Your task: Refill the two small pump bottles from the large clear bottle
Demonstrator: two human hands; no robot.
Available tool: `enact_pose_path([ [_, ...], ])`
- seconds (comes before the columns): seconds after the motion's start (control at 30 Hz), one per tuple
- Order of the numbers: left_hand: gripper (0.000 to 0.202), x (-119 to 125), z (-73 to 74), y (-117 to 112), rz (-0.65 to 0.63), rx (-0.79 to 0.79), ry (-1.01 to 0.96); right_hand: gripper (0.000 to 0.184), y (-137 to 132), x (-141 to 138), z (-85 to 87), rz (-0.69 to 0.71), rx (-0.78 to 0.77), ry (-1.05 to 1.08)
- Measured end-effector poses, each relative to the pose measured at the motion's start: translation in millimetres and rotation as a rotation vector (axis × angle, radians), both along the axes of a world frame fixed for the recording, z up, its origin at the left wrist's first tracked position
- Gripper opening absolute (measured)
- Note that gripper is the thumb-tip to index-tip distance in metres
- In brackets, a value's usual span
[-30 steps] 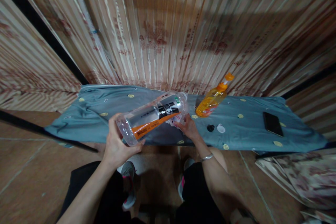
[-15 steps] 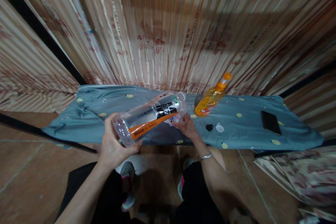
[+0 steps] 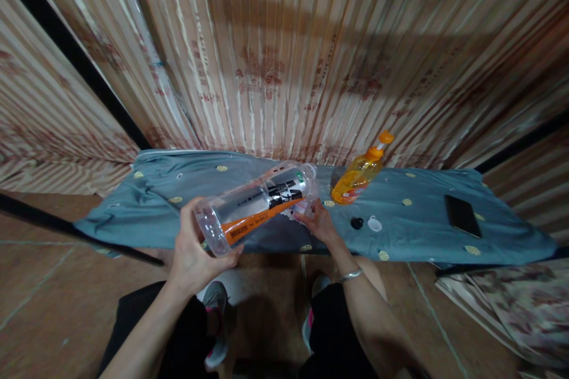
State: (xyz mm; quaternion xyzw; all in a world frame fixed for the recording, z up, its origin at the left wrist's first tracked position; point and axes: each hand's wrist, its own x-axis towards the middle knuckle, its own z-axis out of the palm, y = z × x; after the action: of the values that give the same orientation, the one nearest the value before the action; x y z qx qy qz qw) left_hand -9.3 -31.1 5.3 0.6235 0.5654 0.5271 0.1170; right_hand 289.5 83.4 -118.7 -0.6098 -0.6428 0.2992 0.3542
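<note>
My left hand grips the base of a large clear plastic bottle with a black, white and orange label, held tilted with its neck pointing away toward the table. My right hand is closed near the bottle's neck, pinching something small with a white and pink pattern that I cannot make out. Both hands hover over the near edge of a low table draped in a blue-grey cloth with yellow dots.
An orange dish-soap bottle with a pump top stands behind my right hand. A small black cap and a white cap lie on the cloth. A black phone lies at the right. A striped curtain hangs behind; brown tile floor lies below.
Both hands and the bottle have barely shifted; the camera tilted slightly, so the table sits a little lower in view.
</note>
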Motion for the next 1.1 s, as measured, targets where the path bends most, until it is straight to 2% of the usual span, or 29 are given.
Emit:
enact_pose_path([
  [0.2,0.082,0.6,0.3,1.8,-0.007,0.026,0.012,0.061,0.5,1.3,-0.9,0.013,-0.016,0.012],
  [0.47,0.083,1.5,2.2,1.1,0.012,0.035,0.044,0.049,-0.7,-1.4,3.4,-0.027,0.002,0.007],
  [0.63,0.081,2.5,3.1,0.8,0.018,0.043,0.043,0.049,-1.4,-2.9,4.8,-0.071,-0.001,-0.04],
  [0.8,0.078,3.6,4.9,1.5,0.007,0.07,0.05,0.05,-1.7,-1.1,4.4,-0.024,0.018,0.006],
  [1.1,0.08,5.8,9.2,1.0,0.0,0.041,0.01,0.051,-2.3,-3.0,7.5,-0.038,-0.028,-0.022],
])
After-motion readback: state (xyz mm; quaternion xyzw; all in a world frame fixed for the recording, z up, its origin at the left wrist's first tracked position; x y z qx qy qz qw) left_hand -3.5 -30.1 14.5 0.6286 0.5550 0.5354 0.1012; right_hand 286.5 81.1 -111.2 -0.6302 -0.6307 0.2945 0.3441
